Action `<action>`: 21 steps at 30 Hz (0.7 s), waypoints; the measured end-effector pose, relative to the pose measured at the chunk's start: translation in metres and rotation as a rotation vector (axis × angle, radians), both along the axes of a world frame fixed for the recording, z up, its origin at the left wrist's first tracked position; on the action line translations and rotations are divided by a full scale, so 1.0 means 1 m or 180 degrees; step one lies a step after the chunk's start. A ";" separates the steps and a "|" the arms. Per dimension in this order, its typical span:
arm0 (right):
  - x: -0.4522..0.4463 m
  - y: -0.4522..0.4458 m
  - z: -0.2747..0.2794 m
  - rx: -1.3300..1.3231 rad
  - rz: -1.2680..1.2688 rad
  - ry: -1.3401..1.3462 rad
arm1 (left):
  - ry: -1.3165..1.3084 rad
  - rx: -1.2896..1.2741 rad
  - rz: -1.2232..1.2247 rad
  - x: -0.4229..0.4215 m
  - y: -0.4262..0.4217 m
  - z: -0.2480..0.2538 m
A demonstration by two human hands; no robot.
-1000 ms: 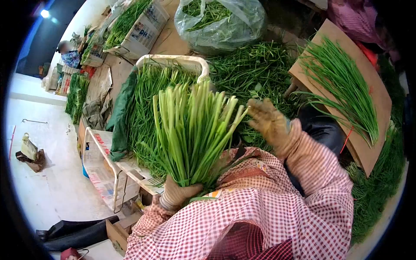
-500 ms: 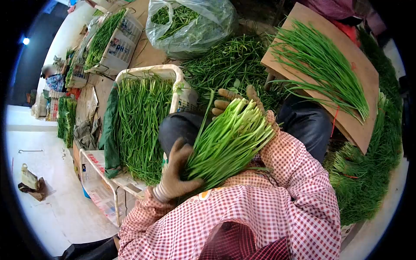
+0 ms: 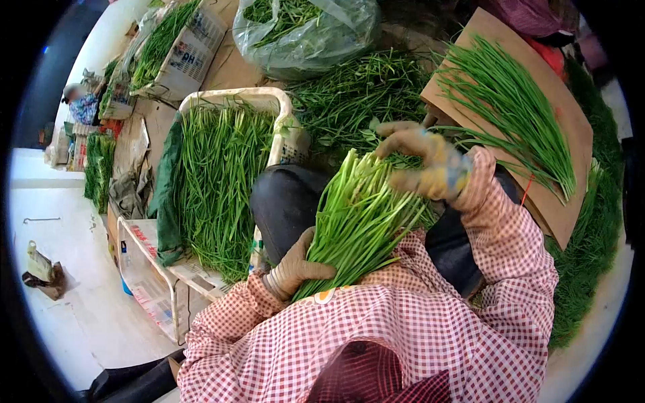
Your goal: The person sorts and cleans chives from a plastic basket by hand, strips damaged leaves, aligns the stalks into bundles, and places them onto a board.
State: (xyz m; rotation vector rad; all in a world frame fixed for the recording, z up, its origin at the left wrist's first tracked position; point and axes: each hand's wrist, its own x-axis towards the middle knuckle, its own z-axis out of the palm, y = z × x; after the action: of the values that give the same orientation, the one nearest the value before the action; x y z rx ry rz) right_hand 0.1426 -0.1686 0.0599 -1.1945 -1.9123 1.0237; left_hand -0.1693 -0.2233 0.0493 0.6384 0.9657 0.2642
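Observation:
A bunch of green stalks (image 3: 366,215) lies slanted over my lap, its pale ends pointing up. Around its lower part is wrapped my gloved left hand (image 3: 300,269), thumb across the stalks. My right hand (image 3: 423,161), in a stained glove and slightly blurred, is beside the pale ends with its fingers apart and curved; I see nothing held in it. To the left stands a white basket (image 3: 285,111) packed with upright green stalks (image 3: 225,181), a green cloth (image 3: 168,195) over its side. Long green leaves (image 3: 514,111) rest on a brown board (image 3: 571,148) at the right.
Loose greens (image 3: 363,97) are heaped beyond my knees, below a clear plastic bag (image 3: 309,43) of greens. More greens (image 3: 591,269) lie at the far right. Another crate (image 3: 191,57) stands at the upper left, and a person (image 3: 84,107) is farther back.
My right hand has come away from behind the pale ends and is now to their right. My left hand has closed round the bunch, which stands a little more upright.

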 end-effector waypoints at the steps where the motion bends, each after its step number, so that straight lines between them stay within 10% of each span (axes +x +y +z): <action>1: -0.010 -0.007 0.008 0.0050 0.0010 -0.0443 | -0.0140 0.0081 0.0071 0.000 -0.002 -0.008; 6: -0.033 -0.014 0.005 -0.0075 -0.0177 -0.1684 | 0.0039 0.0120 0.0284 0.006 -0.006 -0.004; 21: -0.054 -0.020 -0.039 0.0246 0.0074 -0.1485 | 0.0546 0.0675 0.0110 0.010 -0.009 -0.021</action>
State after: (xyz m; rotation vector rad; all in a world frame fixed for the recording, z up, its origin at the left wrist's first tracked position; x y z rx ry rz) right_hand 0.0885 -0.1886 0.0204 -1.4631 -2.2985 0.7145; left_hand -0.1594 -0.2327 0.0280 0.8494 1.1230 0.3497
